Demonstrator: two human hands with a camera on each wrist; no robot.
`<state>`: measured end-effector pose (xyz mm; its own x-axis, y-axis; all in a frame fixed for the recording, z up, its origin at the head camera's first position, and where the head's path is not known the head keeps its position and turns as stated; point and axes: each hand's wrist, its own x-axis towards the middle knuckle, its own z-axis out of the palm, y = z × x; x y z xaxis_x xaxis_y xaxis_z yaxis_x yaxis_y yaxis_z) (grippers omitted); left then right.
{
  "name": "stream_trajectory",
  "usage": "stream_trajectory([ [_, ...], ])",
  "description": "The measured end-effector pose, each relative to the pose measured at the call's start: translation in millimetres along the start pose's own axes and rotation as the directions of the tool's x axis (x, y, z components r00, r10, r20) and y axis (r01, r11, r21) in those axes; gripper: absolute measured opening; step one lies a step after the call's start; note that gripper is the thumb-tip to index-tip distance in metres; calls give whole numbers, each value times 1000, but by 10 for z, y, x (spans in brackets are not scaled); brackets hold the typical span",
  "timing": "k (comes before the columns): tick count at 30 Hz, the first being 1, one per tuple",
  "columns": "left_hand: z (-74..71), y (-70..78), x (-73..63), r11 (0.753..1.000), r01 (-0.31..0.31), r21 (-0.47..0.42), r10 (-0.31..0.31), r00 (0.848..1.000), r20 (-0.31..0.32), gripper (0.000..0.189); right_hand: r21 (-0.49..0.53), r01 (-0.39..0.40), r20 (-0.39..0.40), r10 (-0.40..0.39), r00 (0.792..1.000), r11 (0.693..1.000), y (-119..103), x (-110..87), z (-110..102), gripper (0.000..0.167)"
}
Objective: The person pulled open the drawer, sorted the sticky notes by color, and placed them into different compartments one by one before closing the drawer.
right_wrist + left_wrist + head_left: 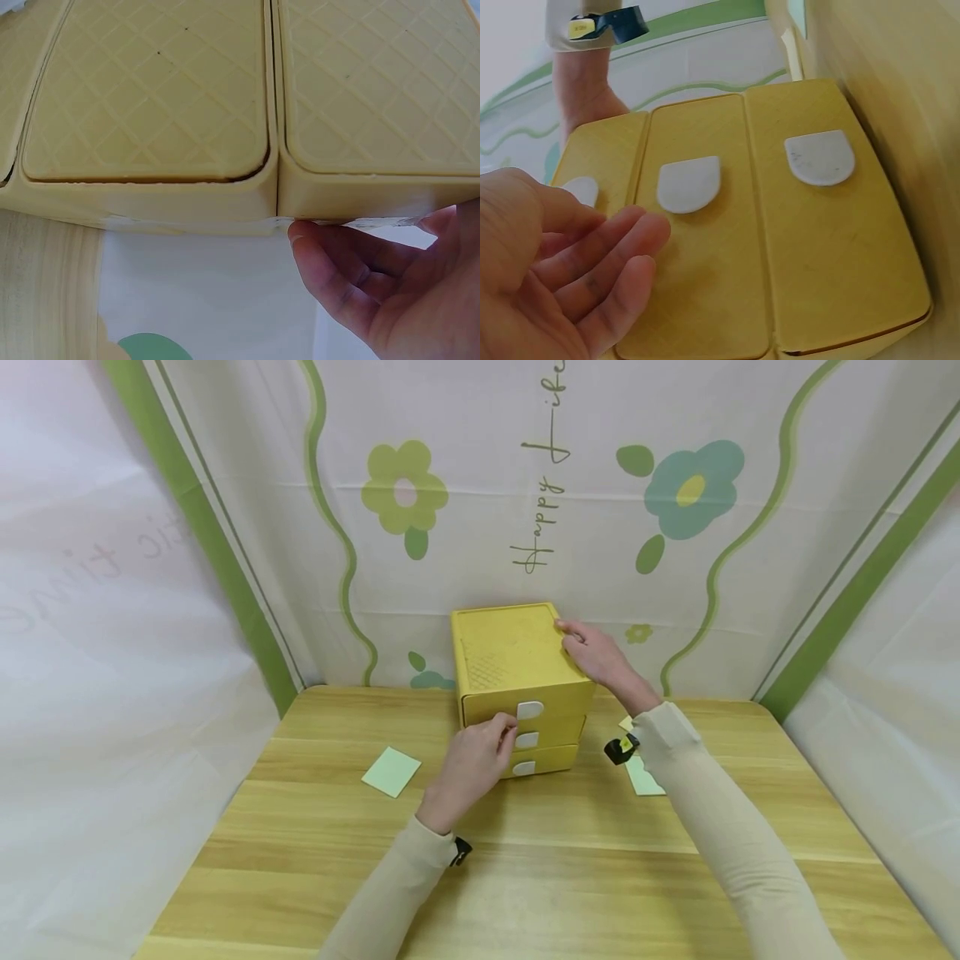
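Note:
A yellow desktop drawer cabinet [517, 647] stands at the back of the table, its three drawers each fitted with a white rounded tab. My left hand [472, 760] is at the front, fingertips right beside the top drawer's tab [530, 710]. In the left wrist view its loosely bent fingers [622, 292] overlap part of that tab, with nothing visible between them. My right hand [596, 656] holds the cabinet by its top right side, toward the back. The right wrist view shows fingers [322, 274] curled at the edge of the lattice-patterned side [150, 90]. All drawers look closed.
A pale green paper square [392, 772] lies on the wooden table [540, 893] left of the cabinet. Another green paper [645, 778] and a small yellow one [626, 723] lie partly under the right sleeve. A flower-printed curtain [480, 552] hangs close behind the cabinet.

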<state>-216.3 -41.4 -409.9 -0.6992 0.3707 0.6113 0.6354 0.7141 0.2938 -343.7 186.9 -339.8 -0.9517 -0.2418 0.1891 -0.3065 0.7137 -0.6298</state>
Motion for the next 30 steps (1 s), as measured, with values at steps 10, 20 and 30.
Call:
stream_trajectory([
  [10, 111, -23, -74, 998, 20, 54, -21, 1000, 8, 13, 0, -1, -3, 1, 1000, 1000, -5, -6, 1, 53],
  [20, 166, -29, -98, 995, 26, 101, -30, 999, 39, 17, -2, -4, -6, 4, 1000, 1000, -2, -12, 3, 53],
  [30, 187, -47, -64, 993, 49, 110, -57, 996, 67, 15, -1, -11, 7, 11, 1000, 1000, -2, -6, 0, 53],
])
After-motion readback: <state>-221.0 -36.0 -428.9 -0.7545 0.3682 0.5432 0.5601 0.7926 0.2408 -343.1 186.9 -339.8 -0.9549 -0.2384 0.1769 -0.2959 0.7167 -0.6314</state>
